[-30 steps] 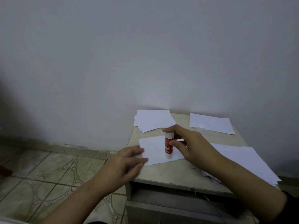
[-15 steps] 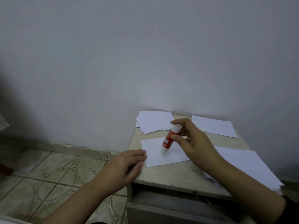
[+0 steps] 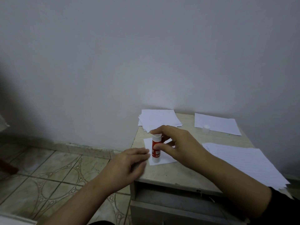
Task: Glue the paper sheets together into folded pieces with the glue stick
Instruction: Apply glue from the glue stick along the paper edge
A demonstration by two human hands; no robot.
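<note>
Since half a second ago you have swung the red glue stick with white ends (image 3: pixel 156 148) from a slant back to upright, its lower white end down on the small white paper sheet (image 3: pixel 164 157), and your left hand (image 3: pixel 129 161) has slid in until its fingertips reach that sheet's left edge

Going left to right: the patterned tile floor (image 3: pixel 53 168) fills the left; your left hand lies flat with fingers straight, pressing the sheet's near-left corner against the pale stone-look table (image 3: pixel 170 174). Just right of those fingertips stands the glue stick, long axis vertical. Your right hand (image 3: pixel 181 146) grips it, forefinger curled over the top, thumb on the red barrel. Behind lies a loose stack of white sheets (image 3: pixel 159 120), further right a single white sheet (image 3: pixel 217 124) with the small clear cap (image 3: pixel 206 128) on it, and at the right edge a larger pile of lined paper (image 3: pixel 253 163)

What the next stroke turns on, I judge: the stick sits at the sheet's left side, almost touching your left fingertips, so the unglued paper lies to the right and away from you. Drag that way, towards your right hand's own side, keeping the stick upright and the left hand pinning, or the sheet may ruck
</note>
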